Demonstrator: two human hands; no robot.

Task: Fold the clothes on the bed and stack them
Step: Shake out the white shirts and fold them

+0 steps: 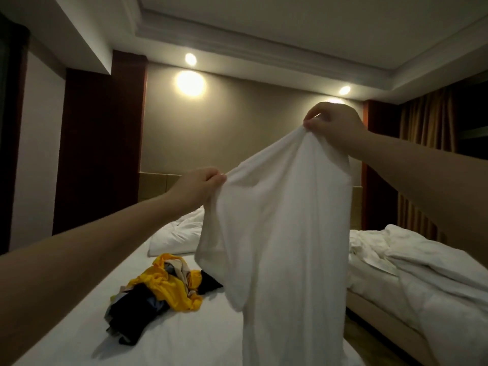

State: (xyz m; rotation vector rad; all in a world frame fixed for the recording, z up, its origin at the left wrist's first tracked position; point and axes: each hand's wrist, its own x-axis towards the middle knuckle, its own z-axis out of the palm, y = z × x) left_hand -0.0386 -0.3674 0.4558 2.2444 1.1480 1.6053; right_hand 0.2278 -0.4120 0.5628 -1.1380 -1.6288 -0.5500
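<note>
Beige walls and dark reddish-brown wood panels (pixel 100 141) enclose a dimly lit bedroom. Round recessed ceiling lights (pixel 190 83) glow above a padded beige headboard (pixel 155 183), and tan pleated curtains (pixel 422 128) hang at the far right. I am holding a white soft-fabric garment (pixel 285 233) up in the air in front of me, above the near bed (pixel 184 339). My left hand (pixel 200 186) grips a bunch of its upper edge on the left side, fingers curled tight round the cloth. My right hand (pixel 335 125) is raised higher and further right, and it pinches the top of the garment between the thumb and bent fingers. The fabric slants up from the left grip to the right one. From there its long body falls straight down and runs out of the bottom of the view, while a looser flap, like a short sleeve, hangs lower on the left side. The near bed is covered with a smooth white sheet. On it, left of the hanging garment, lies a crumpled pile of clothes (pixel 158 286), bright yellow cloth on top with dark navy or black pieces and some beige scraps under it. The pile sits close to the garment's lower left edge; I cannot tell whether they touch. At the head of this bed there is rumpled white bedding (pixel 179 233). To the right, across a strip of floor, stands a second bed (pixel 422 273) with a heaped white duvet on it.
</note>
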